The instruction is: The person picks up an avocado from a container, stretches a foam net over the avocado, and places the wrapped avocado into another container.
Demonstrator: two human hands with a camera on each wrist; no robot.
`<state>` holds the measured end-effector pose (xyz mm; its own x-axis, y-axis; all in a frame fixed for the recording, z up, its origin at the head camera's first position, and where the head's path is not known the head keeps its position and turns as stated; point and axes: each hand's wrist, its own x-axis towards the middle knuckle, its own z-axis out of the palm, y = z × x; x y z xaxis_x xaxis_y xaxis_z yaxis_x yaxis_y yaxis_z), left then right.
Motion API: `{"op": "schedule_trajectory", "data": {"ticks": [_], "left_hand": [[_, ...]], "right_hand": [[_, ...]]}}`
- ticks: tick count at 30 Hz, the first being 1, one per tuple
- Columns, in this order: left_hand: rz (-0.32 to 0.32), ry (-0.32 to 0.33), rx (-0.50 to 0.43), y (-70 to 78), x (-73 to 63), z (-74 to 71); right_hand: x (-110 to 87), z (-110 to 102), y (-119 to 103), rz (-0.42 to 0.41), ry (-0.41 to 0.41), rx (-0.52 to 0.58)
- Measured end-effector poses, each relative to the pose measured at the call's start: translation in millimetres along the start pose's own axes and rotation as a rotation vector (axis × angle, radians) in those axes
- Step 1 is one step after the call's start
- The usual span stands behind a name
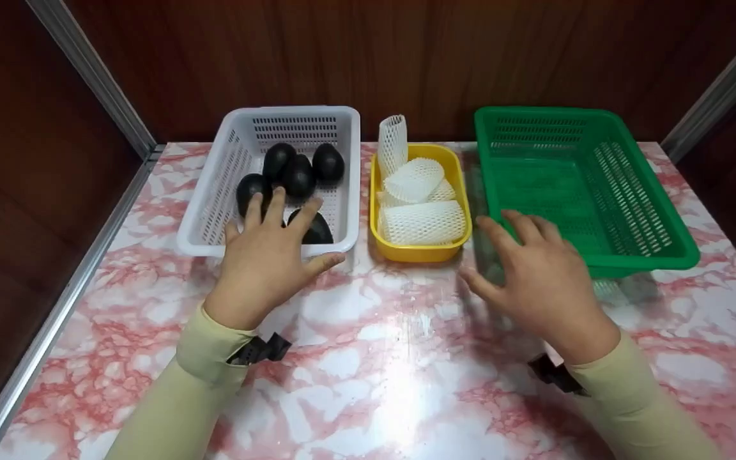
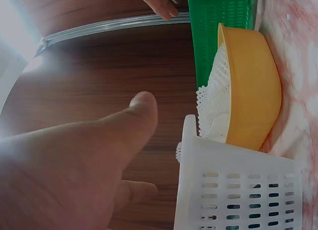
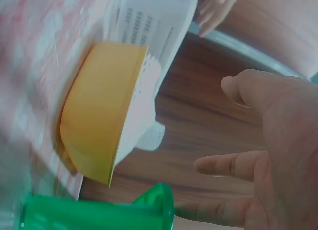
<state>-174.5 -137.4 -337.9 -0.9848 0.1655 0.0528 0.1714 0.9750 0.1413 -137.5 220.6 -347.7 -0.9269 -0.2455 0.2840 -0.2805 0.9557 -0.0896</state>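
Note:
My left hand (image 1: 266, 255) is spread over the front rim of a white basket (image 1: 208, 185), fingers extended and holding nothing. Several dark egg-shaped fruits (image 1: 328, 163), which look like avocados, lie in that basket; the hand partly hides the front ones. My right hand (image 1: 534, 281) hovers with fingers apart by the near left corner of a green basket (image 1: 662, 260), and nothing is in its grasp. Between the baskets a yellow tub (image 1: 416, 253) holds several white foam net sleeves (image 1: 424, 222), one standing upright at the back.
The table (image 1: 355, 383) has a red and white marbled top. A brown wood-look panel (image 1: 406, 57) rises behind the containers, with metal frame strips (image 1: 96, 70) at the corners. Dark straps with small black pieces (image 1: 259, 349) sit at both wrists.

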Motion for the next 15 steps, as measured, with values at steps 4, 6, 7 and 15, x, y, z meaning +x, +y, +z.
{"op": "schedule_trajectory", "data": {"ticks": [4,6,7,15], "left_hand": [[0.008,0.004,0.012,1.7,-1.5,0.0],[0.010,0.002,0.013,2.5,-2.1,-0.1],[0.010,-0.001,0.013,2.7,-2.4,0.1],[0.014,-0.022,0.015,3.2,-3.4,0.9]], "right_hand": [[-2.6,1.0,-9.2,-0.038,-0.009,0.002],[-4.6,2.8,-14.3,-0.070,0.006,0.002],[-6.2,3.9,-17.5,-0.092,0.007,0.008],[-20.3,15.1,-43.6,-0.195,-0.093,0.044]]}}
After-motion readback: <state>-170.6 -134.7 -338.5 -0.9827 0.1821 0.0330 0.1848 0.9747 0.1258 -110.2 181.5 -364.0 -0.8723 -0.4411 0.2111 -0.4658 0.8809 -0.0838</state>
